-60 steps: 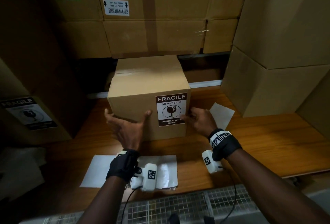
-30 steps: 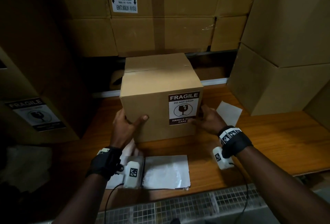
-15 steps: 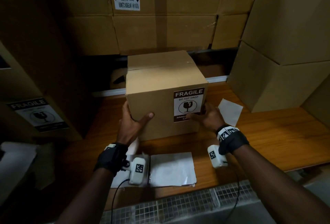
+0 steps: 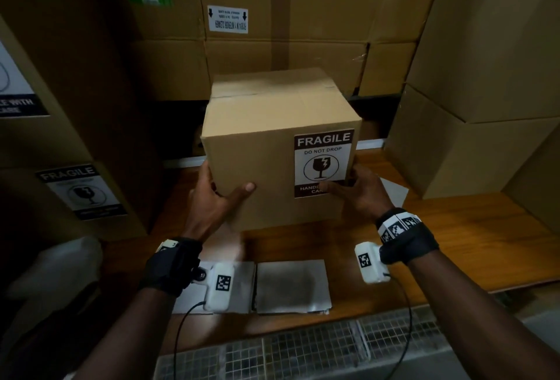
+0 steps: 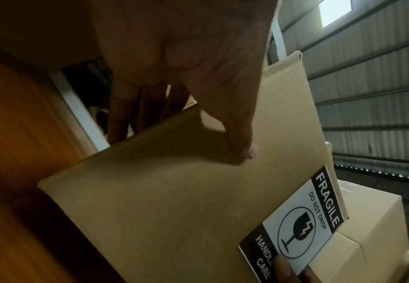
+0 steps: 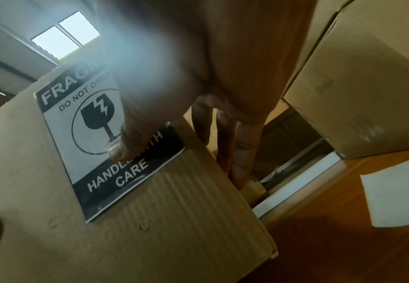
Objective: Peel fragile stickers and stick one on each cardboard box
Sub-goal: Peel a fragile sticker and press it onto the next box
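I hold a brown cardboard box (image 4: 266, 125) between both hands, and it seems raised slightly above the wooden table (image 4: 454, 243). A black-and-white FRAGILE sticker (image 4: 322, 164) is stuck on the right side of its front face. My left hand (image 4: 212, 198) presses on the box's left side, fingers straight and thumb across the front. My right hand (image 4: 360, 192) presses on the right side, with its thumb on the sticker's lower band. The left wrist view shows my left hand (image 5: 186, 57) at the box (image 5: 174, 201) edge. In the right wrist view my right hand (image 6: 198, 67) has its thumb on the sticker (image 6: 96, 134).
Glossy sticker backing sheets (image 4: 291, 285) lie near the table's front edge. A white paper piece (image 4: 394, 195) lies right of the box. Large cartons stand stacked at the right (image 4: 485, 107) and behind (image 4: 288, 16). A carton on the left (image 4: 81, 192) carries a FRAGILE sticker.
Both hands have moved from the box's front onto its sides. The box has come up and a little toward me.
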A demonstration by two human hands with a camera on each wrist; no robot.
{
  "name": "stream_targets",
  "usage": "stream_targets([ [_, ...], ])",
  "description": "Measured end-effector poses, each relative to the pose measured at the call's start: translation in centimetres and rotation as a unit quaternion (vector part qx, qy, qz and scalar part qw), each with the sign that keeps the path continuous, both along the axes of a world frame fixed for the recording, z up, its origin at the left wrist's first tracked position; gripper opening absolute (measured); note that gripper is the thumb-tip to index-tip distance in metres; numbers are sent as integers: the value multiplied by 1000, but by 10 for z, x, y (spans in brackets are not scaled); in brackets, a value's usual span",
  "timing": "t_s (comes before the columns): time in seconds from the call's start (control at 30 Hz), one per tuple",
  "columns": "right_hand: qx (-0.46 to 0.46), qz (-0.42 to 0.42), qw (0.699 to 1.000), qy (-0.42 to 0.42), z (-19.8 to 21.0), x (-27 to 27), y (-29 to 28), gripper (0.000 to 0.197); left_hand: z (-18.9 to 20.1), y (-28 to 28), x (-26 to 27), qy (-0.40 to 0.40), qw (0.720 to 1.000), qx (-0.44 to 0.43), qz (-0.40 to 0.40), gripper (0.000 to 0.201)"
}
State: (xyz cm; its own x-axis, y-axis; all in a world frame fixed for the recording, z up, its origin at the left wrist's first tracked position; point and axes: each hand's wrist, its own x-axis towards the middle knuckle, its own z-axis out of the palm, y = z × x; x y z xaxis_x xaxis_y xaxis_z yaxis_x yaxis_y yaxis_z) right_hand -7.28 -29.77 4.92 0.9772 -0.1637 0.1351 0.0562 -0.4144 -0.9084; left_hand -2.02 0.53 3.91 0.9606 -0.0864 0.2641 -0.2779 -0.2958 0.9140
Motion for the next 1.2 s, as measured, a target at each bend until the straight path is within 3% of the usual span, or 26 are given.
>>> stream_targets([
  [0.4,-45,23,996,-73,45,-33,-7,80,51,7,-53,-54,998,26,14,84],
  [0.6,-46,25,994,-91,69,-39,3,58,70,21,-64,-77,996,39,23,90],
  [0.77,-73,14,989,-126,89,-38,15,78,84,35,-61,-98,995,17,18,96],
  [0.87,-72,14,984,-160,100,-36,24,77,97,46,-58,-99,995,-5,12,97],
  [1.0,-65,22,978,-199,119,-32,40,67,119,63,-50,-119,993,-21,8,87],
  [1.2,-69,39,967,-240,143,-32,66,75,153,89,-48,-138,990,-42,-7,69],
])
